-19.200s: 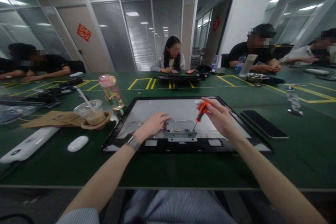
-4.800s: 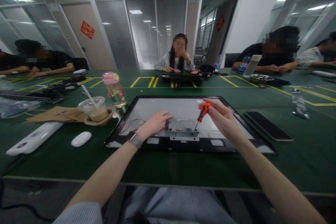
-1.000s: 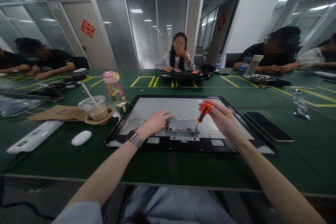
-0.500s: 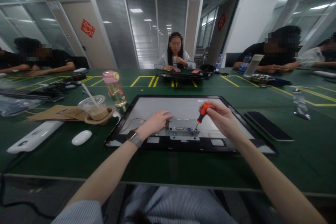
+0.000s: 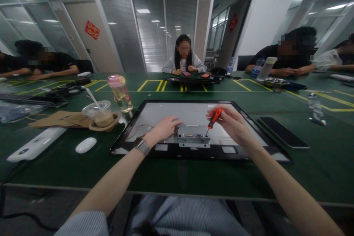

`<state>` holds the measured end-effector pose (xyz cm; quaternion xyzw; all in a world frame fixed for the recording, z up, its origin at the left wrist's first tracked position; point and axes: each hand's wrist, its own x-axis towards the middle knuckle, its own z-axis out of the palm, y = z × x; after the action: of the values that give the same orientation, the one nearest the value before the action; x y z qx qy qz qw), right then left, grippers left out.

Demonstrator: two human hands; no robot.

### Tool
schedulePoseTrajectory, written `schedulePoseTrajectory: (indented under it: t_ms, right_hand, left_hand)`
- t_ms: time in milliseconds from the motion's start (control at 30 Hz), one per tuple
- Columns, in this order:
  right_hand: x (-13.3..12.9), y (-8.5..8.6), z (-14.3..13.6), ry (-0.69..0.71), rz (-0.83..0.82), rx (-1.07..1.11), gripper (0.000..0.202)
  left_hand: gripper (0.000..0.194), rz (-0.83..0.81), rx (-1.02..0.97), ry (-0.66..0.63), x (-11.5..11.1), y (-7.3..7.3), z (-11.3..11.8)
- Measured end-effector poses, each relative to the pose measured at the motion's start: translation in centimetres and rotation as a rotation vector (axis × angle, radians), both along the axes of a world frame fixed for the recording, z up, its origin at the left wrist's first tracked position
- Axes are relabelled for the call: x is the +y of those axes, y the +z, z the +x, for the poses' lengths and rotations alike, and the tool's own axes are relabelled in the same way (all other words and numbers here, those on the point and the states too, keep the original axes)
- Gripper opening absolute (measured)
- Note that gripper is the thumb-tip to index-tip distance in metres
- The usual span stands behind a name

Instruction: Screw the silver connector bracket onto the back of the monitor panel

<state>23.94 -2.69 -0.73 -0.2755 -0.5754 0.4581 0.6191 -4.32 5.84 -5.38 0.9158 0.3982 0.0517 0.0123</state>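
An orange and black screwdriver [image 5: 214,118] is pinched in the fingers of my right hand [image 5: 233,122], tilted, its tip at the right part of a metal bracket [image 5: 190,140] with connector ports. That bracket stands near the front edge of a flat panel with a black frame [image 5: 201,153] lying on the green table. My left hand [image 5: 165,128], with a watch on the wrist, rests at the bracket's left side, its fingers stretched out toward the bracket's upper left corner. Thin wires [image 5: 141,128] lie on the panel left of that hand.
Left of the panel are a white mouse [image 5: 86,145], a white power strip [image 5: 35,145], an iced drink cup [image 5: 100,113] and a pink-lidded bottle [image 5: 121,94]. A black phone [image 5: 282,132] lies at the right. Several people sit around the table.
The screwdriver's handle has turned in my right hand and its tip has shifted slightly. My left hand has stayed in place. Across the table, a person's raised hand has come down.
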Motion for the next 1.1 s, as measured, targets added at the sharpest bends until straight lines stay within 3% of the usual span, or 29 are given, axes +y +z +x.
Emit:
schedulePoseTrajectory:
  t_ms: [400, 633, 800, 933, 1100]
  right_hand:
    - [0.36, -0.16, 0.31, -0.158, 0.046, -0.056, 0.023]
    - [-0.02, 0.18, -0.05, -0.087, 0.017, -0.027, 0.024]
    - [-0.24, 0.53, -0.18, -0.116, 0.030, -0.044, 0.023]
    - [-0.03, 0.31, -0.01, -0.134, 0.035, -0.041, 0.022]
    - [0.11, -0.15, -0.03, -0.056, 0.028, -0.043, 0.031]
  left_hand:
    - [0.054, 0.007, 0.000, -0.005, 0.21, -0.32, -0.21]
    - [0.053, 0.004, 0.009, -0.009, -0.10, 0.06, -0.01]
    - [0.053, 0.000, 0.016, -0.001, -0.03, -0.11, 0.02]
    - [0.053, 0.017, 0.009, -0.011, 0.22, -0.34, -0.16]
    - [0.053, 0.018, 0.003, -0.011, 0.25, -0.43, -0.19]
